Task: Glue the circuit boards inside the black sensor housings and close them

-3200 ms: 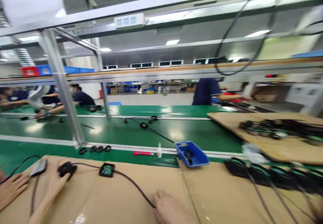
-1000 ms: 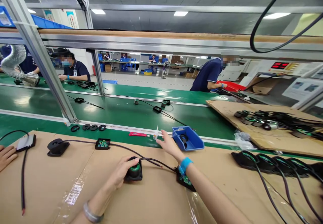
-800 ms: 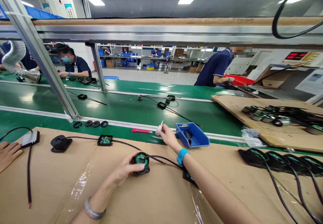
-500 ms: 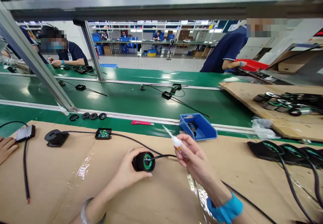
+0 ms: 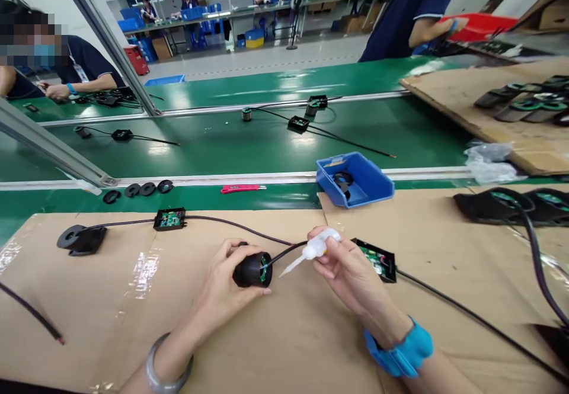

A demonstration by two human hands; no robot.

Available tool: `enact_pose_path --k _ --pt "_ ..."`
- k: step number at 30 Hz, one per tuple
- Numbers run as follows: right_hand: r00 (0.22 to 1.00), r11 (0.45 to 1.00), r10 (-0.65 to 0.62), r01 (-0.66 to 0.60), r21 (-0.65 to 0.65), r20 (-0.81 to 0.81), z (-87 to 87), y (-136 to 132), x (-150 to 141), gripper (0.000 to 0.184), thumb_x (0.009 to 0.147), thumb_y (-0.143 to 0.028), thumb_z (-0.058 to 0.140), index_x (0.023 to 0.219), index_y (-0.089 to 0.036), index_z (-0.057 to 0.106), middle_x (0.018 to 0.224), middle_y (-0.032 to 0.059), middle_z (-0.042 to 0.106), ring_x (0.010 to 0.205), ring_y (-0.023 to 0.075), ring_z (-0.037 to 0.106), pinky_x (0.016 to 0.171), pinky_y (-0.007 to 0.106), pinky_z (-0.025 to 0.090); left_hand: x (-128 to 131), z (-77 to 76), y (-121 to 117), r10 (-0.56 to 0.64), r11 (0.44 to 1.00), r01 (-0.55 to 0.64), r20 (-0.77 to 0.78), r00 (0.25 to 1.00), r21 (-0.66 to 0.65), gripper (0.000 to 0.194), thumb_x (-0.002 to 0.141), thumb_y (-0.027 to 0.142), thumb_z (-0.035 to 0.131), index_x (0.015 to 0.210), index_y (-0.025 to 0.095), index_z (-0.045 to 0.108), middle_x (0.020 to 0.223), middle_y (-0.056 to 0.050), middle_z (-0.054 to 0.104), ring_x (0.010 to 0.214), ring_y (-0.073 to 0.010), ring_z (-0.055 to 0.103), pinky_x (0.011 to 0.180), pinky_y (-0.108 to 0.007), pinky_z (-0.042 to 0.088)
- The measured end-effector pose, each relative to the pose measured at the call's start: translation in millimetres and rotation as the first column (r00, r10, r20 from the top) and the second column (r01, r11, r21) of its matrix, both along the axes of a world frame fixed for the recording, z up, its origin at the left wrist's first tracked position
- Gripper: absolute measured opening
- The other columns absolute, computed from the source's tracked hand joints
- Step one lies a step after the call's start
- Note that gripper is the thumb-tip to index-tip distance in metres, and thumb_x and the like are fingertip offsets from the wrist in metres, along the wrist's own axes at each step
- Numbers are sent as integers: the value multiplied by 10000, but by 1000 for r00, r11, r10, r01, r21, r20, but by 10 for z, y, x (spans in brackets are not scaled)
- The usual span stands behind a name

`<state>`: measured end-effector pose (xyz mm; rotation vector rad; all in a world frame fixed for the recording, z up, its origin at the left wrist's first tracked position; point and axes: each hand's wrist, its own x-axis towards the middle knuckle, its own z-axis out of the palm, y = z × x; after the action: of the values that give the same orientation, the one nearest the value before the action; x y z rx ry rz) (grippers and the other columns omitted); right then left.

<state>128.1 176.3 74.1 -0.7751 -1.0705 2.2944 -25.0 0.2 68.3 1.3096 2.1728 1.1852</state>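
Observation:
My left hand (image 5: 229, 278) is wrapped round a black cylindrical housing (image 5: 249, 271), its open end turned to the right. Inside that end a green circuit board shows, and a black cable (image 5: 284, 253) runs out of it. Between the fingers and thumb of my right hand (image 5: 344, 263) is a small white glue bottle (image 5: 317, 246). Its long thin nozzle points down and left, just right of the housing's opening and apart from it. Partly behind my right hand lies an open black box with a circuit board (image 5: 382, 262).
Cardboard (image 5: 267, 346) covers the bench. Beyond stand a blue bin (image 5: 355, 181), a red utility knife (image 5: 242, 189) and several black rings (image 5: 147, 189). Another board box (image 5: 169, 219) lies left, cabled to a black part (image 5: 80, 240). Co-workers stand or sit across the green conveyor (image 5: 213, 145).
The glue bottle's nozzle has swung from pointing up to pointing down, close to the housing's opening. My left hand still holds the housing, now turned further right. The view has tipped downward.

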Motion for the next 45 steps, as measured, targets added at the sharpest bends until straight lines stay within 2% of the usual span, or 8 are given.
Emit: enact_pose_path --k 3,6,11,15,20,23,40,45 --pt "1000 998 12 -12 54 -2 -14 -40 11 376 697 -509 842 837 -196 689 782 21 599 541 74 449 392 158 358 5 -9 6 6 1000 -6 -35 999 -4 632 544 184 939 1117 283 691 1110 -57 585 1085 -261 603 913 -383 543" --pt "999 959 24 -32 282 32 -39 -89 36 305 823 -498 743 909 -217 659 797 12 614 546 84 507 434 180 435 9 -27 -1 5 1000 -5 -56 998 -5 629 555 181 932 1124 282 683 1106 -56 582 1092 -267 607 910 -393 552" --pt "996 803 17 -68 592 91 -54 -187 67 227 914 -433 652 1001 -225 623 759 -3 623 518 90 533 466 199 478 26 -33 -8 -12 1000 12 -103 995 -3 622 598 175 913 1153 312 668 1130 -49 565 1111 -266 609 910 -389 553" --pt "994 667 12 -88 740 107 -64 -234 78 161 941 -362 625 1050 -243 614 836 9 632 622 115 584 513 204 494 36 -26 6 -20 1000 19 -137 990 -8 609 608 161 908 1149 302 669 1123 -52 560 1104 -264 608 914 -388 548" --pt "993 433 -31 -93 897 118 -55 -248 98 168 954 -301 618 1119 -282 591 1011 29 649 876 159 637 672 224 531 43 -39 -6 -23 1000 21 -175 984 -11 585 648 164 880 1168 308 655 1154 -56 543 1079 -253 614 902 -388 549" --pt "992 352 -32 -101 931 120 -23 -253 102 170 960 -304 606 1125 -274 576 998 41 649 894 178 639 645 236 529 47 -54 -17 -18 1000 18 -197 980 -3 558 680 169 854 1177 315 649 1165 -55 539 1079 -244 614 905 -383 549" --pt "995 152 -29 -85 985 91 73 -250 51 151 987 -332 559 1108 -244 541 910 42 649 784 174 636 667 267 534 53 -79 -13 -22 999 27 -208 978 22 521 703 186 831 1171 315 644 1167 -52 526 1063 -233 619 876 -357 561" --pt "995 192 1 -93 977 95 83 -263 66 155 983 -351 566 1093 -244 549 910 39 651 784 174 637 656 271 530 48 -69 -11 -20 999 27 -212 977 29 488 719 189 813 1164 306 650 1167 -62 530 1061 -242 622 868 -367 566"
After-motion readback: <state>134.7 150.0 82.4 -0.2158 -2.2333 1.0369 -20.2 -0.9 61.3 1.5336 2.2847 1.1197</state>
